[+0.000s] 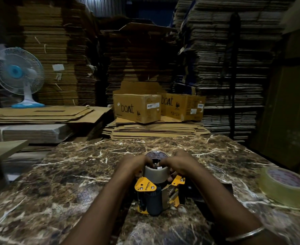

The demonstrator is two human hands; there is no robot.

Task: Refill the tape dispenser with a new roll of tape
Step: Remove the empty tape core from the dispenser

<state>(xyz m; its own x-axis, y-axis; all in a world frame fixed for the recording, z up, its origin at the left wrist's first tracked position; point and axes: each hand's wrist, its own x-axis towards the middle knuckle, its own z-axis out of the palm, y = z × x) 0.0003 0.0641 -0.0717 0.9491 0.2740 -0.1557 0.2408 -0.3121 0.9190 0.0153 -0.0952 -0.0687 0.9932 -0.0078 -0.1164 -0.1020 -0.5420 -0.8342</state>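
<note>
Head view, starting at the fingers: both hands are curled around the tape roll (156, 171) that sits at the far end of the tape dispenser (159, 195). Left hand (130, 165) wraps the roll's left side, right hand (178, 163) wraps the right, and fingertips from both reach into the middle of the roll near the hub. Can't tell exactly how tight the grip is since the roll hides part of the fingers. That yellow and black dispenser stands on the marble table (75, 183), right between the forearms. A bangle (246, 233) sits on the right wrist. A second tape roll (285, 185) lies flat near the table's right edge, well apart from the hands. Further back there's two cardboard boxes (137, 107) on flattened cardboard, and a fan (18, 75) off to the left.
</note>
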